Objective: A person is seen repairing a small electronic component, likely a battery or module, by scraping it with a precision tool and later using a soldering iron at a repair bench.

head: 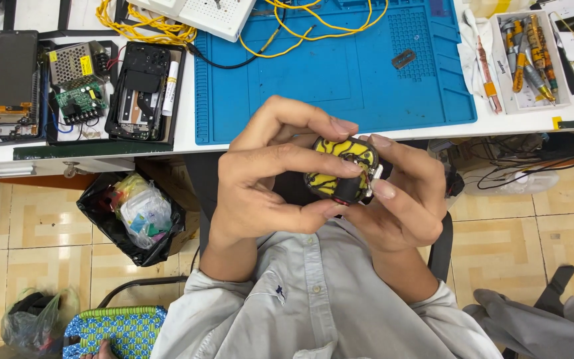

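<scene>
Yellow and black plastic makes up the small rounded gadget (341, 171) held in front of the person's chest, below the edge of the white workbench (513, 119); there is one such gadget, and its long axis runs on a slant from lower left to upper right in the head view, the black rounded end toward the lower part and a small pale metal piece at its right side. The left hand (267, 179) is closed on it, forefinger across the top and thumb underneath; the right hand (406, 196) also grips it, fingers curled round its right side; both hands pinch the same gadget, so two hands, one object.

On the bench lies one blue rubber work mat (340, 73) with yellow wires (313, 26) looped across its top and one small grey metal piece (404, 58) on it; a white perforated board (204, 13) sits at the mat's upper left corner. One shallow grey tray (561, 66) at the right holds several screwdrivers with orange and grey handles; the exact count cannot be told. One black tray (144, 93) at the left holds an opened black device and a white tube; beside it another black tray (81, 90) holds a metal mesh box and a green circuit board.

On the tiled floor, one black bin bag (134, 209) holds crumpled plastic wrappers; one woven blue and green basket (114, 329) stands at the bottom edge.
</scene>
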